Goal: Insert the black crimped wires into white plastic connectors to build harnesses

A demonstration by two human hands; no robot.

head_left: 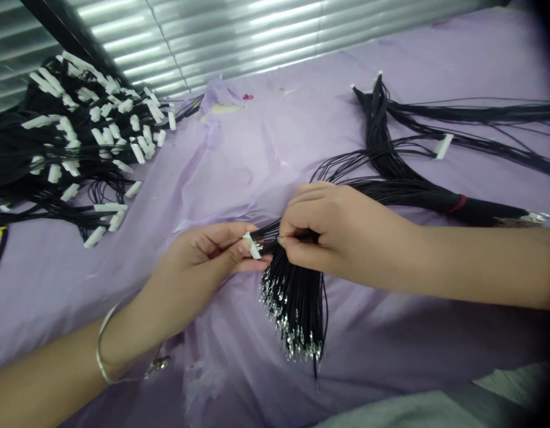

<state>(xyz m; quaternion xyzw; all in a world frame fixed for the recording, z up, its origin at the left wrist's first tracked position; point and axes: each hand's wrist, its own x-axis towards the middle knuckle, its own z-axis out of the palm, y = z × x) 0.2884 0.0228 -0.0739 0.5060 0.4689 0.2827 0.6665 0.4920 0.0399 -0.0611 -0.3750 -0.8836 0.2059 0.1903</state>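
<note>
Between thumb and fingers, my left hand pinches a small white connector housing. Thin black wires run from it toward my right hand. That hand is closed just right of the connector, its thumb and forefinger pinching a black wire close to its end. Beneath it a thick bundle of black wires fans downward, many bare silvery terminals at its tips. Other wires of the bundle pass behind my right hand. Exactly how far the pinched wire reaches into the connector is hidden by the fingers.
A large heap of black wires with white connectors lies at the back left. To the right lies another black wire bundle, tied with a red band. Purple cloth covers the table; window blinds stand behind it.
</note>
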